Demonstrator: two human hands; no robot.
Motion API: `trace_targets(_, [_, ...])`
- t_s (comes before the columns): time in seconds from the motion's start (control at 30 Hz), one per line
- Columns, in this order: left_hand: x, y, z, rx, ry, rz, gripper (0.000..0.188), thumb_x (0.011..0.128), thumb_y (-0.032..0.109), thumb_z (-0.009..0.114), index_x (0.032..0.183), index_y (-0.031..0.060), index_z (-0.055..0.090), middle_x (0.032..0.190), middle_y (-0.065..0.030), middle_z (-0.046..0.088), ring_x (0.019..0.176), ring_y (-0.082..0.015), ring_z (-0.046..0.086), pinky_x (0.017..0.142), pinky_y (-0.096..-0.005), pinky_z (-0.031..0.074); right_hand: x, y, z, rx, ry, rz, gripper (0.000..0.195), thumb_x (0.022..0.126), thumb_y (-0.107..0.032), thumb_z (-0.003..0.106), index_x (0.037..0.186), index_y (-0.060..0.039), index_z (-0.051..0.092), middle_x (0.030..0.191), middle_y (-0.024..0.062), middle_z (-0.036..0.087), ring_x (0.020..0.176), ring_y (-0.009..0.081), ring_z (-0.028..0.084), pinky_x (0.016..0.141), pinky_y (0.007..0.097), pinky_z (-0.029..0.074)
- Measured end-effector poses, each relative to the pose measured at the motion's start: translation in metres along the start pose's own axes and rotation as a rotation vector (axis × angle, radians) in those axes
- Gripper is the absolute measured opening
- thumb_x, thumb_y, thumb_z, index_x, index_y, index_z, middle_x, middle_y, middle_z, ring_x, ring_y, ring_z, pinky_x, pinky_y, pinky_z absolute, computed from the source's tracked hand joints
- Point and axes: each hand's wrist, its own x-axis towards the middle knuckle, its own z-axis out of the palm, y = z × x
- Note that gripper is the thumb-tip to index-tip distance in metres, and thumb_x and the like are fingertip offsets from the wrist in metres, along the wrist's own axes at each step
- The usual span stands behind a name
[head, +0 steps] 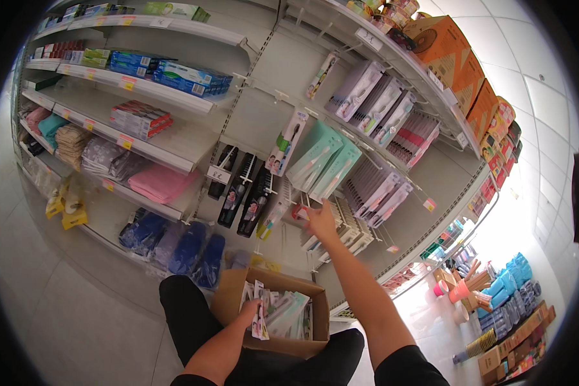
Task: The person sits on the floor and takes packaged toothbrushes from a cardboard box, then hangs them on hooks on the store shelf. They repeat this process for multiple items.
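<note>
My left hand (251,311) grips a slim blister-packed toothbrush (259,316) at the left side of an open cardboard box (318,316). Loose toothbrush packs (287,313) fill the box, which stands between my knees. My right hand (323,224) is raised to the display hooks, one finger pointing up near the lower end of the mint-green toothbrush packs (321,154). Beside its thumb is a red and white price tag (300,212). Whether it grips the tag or a hook is unclear. Cream-coloured packs (352,227) hang just behind this hand.
Black toothbrush packs (243,198) hang left of my right hand, and pale purple packs (376,193) hang to its right. Bagged blue slippers (188,248) sit low beside the box. Toothpaste boxes (188,77) and folded towels (161,183) occupy the left shelves. Orange cartons (444,43) top the rack.
</note>
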Motion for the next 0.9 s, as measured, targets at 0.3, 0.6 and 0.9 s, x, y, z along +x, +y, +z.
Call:
trace_targets(0.3, [-0.002,-0.005,0.009,-0.011,-0.061,0.023,0.026,0.082,0.021,0.055,0.091,-0.0026,0.062,0.075,-0.0116,0.062,0.064,-0.0255,0.060,0.063,-0.0370,0.049,-0.224,0.194,0.073,-0.027,-0.306,0.042,0.043,0.086,-0.021,0.059,0.120,0.0017,0.045,0.087,0.0125,0.063,0.072,0.0223,0.064,0.062,0.0345,0.051])
trace_targets(0.6, [-0.038,0.015,0.014,0.437,0.076,0.147,0.040,0.078,0.023,0.068,0.105,-0.0054,0.061,0.094,-0.0140,0.065,0.078,-0.0240,0.064,0.069,-0.0347,0.049,-0.335,0.135,0.092,0.137,-0.361,0.459,0.049,0.089,-0.034,0.056,0.119,0.0036,0.048,0.097,0.0192,0.063,0.083,0.0260,0.064,0.073,0.0350,0.050])
trace_targets(0.9, [-0.016,0.006,-0.008,0.513,0.099,0.319,0.049,0.077,0.033,0.071,0.106,-0.0044,0.062,0.098,-0.0151,0.066,0.088,-0.0245,0.063,0.075,-0.0350,0.049,-0.335,0.152,0.106,0.219,-0.294,0.393,0.087,0.074,-0.053,0.068,0.125,0.0098,0.036,0.102,0.0240,0.059,0.093,0.0329,0.061,0.079,0.0380,0.047])
